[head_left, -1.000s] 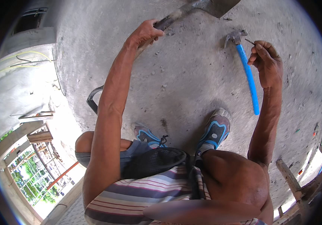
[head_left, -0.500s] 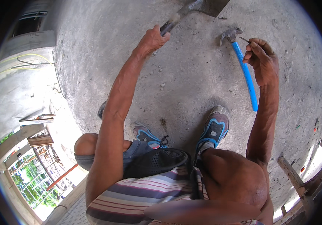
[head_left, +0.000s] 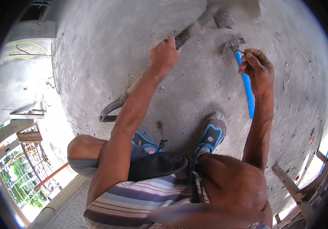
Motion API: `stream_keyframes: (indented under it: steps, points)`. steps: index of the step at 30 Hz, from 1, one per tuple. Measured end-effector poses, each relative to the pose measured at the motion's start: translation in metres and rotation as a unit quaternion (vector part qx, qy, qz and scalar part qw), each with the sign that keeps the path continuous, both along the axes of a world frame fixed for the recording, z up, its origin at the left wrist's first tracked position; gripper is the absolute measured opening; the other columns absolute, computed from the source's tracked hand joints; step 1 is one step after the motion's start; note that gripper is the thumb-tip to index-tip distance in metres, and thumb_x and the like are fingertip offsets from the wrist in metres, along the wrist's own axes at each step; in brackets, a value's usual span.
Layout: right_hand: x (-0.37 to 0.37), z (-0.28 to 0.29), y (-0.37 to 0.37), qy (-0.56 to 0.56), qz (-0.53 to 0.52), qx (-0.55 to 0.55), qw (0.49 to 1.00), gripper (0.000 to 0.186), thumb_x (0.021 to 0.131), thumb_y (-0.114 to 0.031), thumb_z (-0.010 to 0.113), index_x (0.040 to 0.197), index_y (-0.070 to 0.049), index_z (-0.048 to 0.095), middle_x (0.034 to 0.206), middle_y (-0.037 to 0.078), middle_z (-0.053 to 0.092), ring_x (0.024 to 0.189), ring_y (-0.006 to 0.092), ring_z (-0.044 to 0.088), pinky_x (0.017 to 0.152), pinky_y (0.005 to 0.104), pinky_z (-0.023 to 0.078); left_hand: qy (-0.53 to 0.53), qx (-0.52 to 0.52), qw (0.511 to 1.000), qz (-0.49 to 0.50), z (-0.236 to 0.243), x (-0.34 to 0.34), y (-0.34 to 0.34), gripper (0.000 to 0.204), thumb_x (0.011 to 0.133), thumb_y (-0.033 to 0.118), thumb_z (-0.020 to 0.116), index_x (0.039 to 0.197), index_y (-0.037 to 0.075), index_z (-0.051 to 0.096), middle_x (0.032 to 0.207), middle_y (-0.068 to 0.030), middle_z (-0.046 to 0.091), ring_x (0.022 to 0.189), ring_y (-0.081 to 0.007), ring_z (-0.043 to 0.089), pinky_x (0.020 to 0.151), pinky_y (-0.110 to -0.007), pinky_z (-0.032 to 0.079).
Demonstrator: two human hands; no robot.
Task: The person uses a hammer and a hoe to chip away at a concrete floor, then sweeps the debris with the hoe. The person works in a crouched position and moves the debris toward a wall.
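My left hand [head_left: 164, 56] is wrapped round the shaft of a shovel [head_left: 188, 33], which slants across the floor from an open-framed grip handle by my left forearm up to a motion-blurred blade at the top. Between thumb and fingertips, my right hand [head_left: 258, 70] pinches a thin dark nail [head_left: 242, 52], its tip near the hammer head in view. The claw hammer [head_left: 247, 86] has a bright blue handle and lies on the concrete floor, partly covered by my right fingers.
A dark squarish patch with grit [head_left: 225, 20] lies beside the shovel blade. My shoes [head_left: 211, 133] stand on the rough concrete [head_left: 194, 84]. Wooden timbers [head_left: 292, 185] are at the lower right. At left are a wall with a yellow cable [head_left: 30, 45] and a bright opening with a metal grid.
My left hand has moved slightly right and down in view with the shovel, whose blade has swung right, uncovering the gritty patch. My right hand has shifted slightly left and down, still pinching the nail.
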State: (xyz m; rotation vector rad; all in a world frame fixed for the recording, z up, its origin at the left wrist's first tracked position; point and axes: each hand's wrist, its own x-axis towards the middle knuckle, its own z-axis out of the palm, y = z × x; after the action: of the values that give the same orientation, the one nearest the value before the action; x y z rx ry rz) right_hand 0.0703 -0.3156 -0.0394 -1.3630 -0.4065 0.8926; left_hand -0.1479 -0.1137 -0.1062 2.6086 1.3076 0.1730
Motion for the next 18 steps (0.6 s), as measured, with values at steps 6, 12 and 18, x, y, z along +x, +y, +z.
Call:
stream_keyframes:
  steps: [6,12,18]
  points:
    - [-0.018,0.0,0.022,-0.061,0.052,-0.009,0.997,0.016,0.093,-0.012,0.065,0.101,0.0,0.068,0.082,0.006,0.066,0.066,0.0123,0.063,0.059,0.0281,0.055,0.044,-0.059,0.997,-0.028,-0.003,0.001,-0.01,0.042,0.086,0.037,0.075,0.1,0.001,0.057,0.085,-0.0222,0.071,0.082,-0.0401,0.071,0.07,-0.049,0.057]
    - [-0.044,0.008,0.061,-0.164,0.152,-0.044,0.974,0.018,0.092,-0.011,0.065,0.104,0.003,0.067,0.082,0.006,0.064,0.068,0.0121,0.061,0.06,0.0278,0.053,0.031,-0.065,0.996,-0.043,-0.003,-0.006,0.004,0.045,0.086,0.036,0.073,0.102,-0.003,0.058,0.086,-0.0224,0.071,0.081,-0.0371,0.072,0.072,-0.046,0.058]
    - [-0.052,0.0,0.073,-0.22,0.179,-0.03,0.958,0.019,0.095,-0.015,0.062,0.102,0.002,0.066,0.08,0.006,0.063,0.067,0.012,0.061,0.06,0.027,0.051,0.016,-0.082,0.996,-0.031,-0.007,-0.005,0.008,0.055,0.085,0.044,0.073,0.109,-0.002,0.057,0.089,-0.0199,0.072,0.084,-0.0362,0.072,0.076,-0.047,0.057]
